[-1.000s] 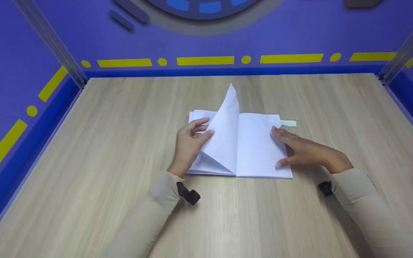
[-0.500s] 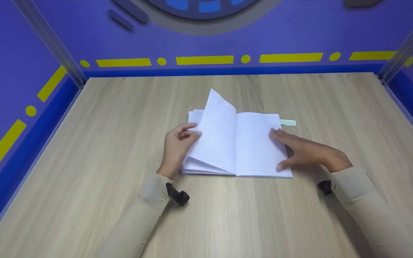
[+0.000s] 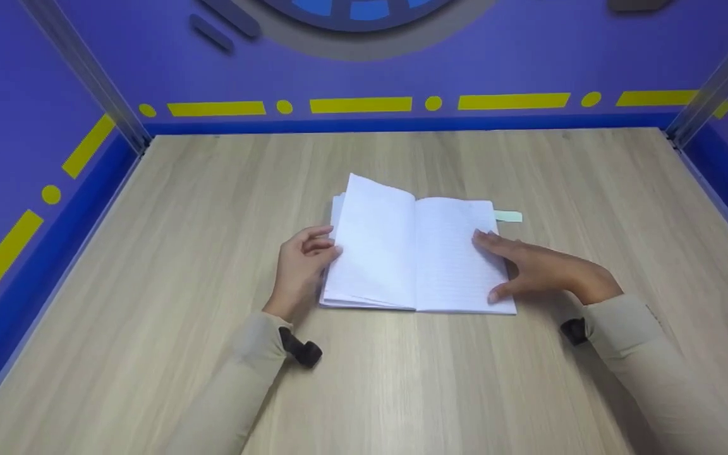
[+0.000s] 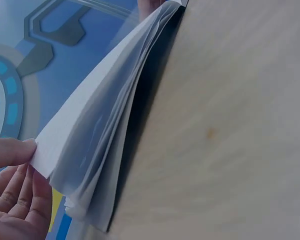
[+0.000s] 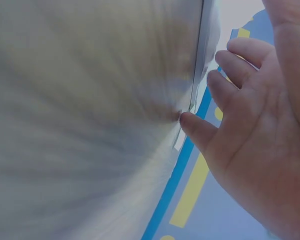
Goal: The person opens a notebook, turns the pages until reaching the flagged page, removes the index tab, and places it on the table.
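Observation:
An open notebook point(image 3: 452, 253) lies on the wooden table, its right page ruled with faint lines. My left hand point(image 3: 301, 272) pinches the outer edge of a white page point(image 3: 373, 246), thumb on top and fingers beneath. That page leans over the left half, its far corner still raised. In the left wrist view, the thumb and fingers grip the page corner point(image 4: 50, 155), with looser sheets fanned below it. My right hand point(image 3: 541, 272) rests on the right page's outer edge, fingers spread. A pale green tab point(image 3: 508, 216) sticks out at the notebook's right side.
The light wooden table point(image 3: 433, 385) stretches around the notebook on all sides. Blue panels point(image 3: 364, 76) with yellow markings stand at the back and both sides. A dark strap device point(image 3: 301, 347) sits on the left wrist, another point(image 3: 574, 331) on the right.
My left hand has moved left and a little nearer, bringing the page down from upright at the spine toward the left half. The right hand has stayed almost still.

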The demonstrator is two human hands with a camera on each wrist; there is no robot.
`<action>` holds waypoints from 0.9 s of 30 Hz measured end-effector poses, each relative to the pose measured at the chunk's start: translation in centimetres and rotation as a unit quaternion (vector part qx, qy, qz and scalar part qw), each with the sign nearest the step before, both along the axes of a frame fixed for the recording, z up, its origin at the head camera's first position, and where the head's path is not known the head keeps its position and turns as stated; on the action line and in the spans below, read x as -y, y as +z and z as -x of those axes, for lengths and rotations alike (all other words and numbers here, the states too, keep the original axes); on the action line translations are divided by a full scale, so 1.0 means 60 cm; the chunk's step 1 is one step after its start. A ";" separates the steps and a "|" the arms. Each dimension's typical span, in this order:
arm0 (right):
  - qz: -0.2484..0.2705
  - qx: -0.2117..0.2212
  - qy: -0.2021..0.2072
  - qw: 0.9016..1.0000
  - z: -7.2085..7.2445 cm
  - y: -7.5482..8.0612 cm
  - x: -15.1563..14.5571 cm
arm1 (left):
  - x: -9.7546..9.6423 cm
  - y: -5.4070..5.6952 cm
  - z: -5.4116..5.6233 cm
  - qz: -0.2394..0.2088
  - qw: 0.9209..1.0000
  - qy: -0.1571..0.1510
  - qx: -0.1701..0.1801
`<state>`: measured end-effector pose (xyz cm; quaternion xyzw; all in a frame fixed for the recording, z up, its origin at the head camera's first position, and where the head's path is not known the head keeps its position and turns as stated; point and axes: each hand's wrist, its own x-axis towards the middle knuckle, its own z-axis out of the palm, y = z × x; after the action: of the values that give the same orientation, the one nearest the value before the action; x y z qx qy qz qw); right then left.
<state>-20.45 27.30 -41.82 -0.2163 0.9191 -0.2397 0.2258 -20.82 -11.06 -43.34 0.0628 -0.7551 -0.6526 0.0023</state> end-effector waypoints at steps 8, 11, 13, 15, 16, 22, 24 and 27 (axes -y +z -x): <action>-0.005 0.000 0.006 1.000 -0.003 0.002 -0.002 | 0.018 -0.009 -0.002 0.040 0.998 -0.024 0.035; -0.019 0.001 0.010 1.000 -0.004 0.003 -0.001 | 0.025 -0.015 -0.002 0.054 0.997 -0.034 0.048; -0.025 0.003 0.014 1.000 -0.003 0.004 -0.001 | 0.029 -0.021 -0.002 0.059 0.996 -0.039 0.051; -0.028 0.005 0.019 0.999 -0.003 0.004 -0.001 | 0.032 -0.025 -0.002 0.062 0.996 -0.043 0.050; -0.029 0.006 0.020 0.999 -0.003 0.004 -0.001 | 0.034 -0.027 -0.002 0.062 0.996 -0.043 0.049; -0.027 0.015 0.029 0.999 -0.001 0.004 -0.004 | 0.036 -0.033 -0.001 0.059 0.996 -0.041 0.054; -0.027 0.018 0.031 0.999 -0.001 0.003 -0.004 | 0.035 -0.034 0.000 0.062 0.996 -0.042 0.050; -0.033 0.018 0.032 0.999 -0.001 0.003 -0.005 | 0.034 -0.036 0.001 0.069 0.996 -0.046 0.043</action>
<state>-20.41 27.62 -41.65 -0.2339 0.9149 -0.2054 0.2570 -20.88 -13.11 -45.51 0.0559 -0.7998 -0.5951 -0.0558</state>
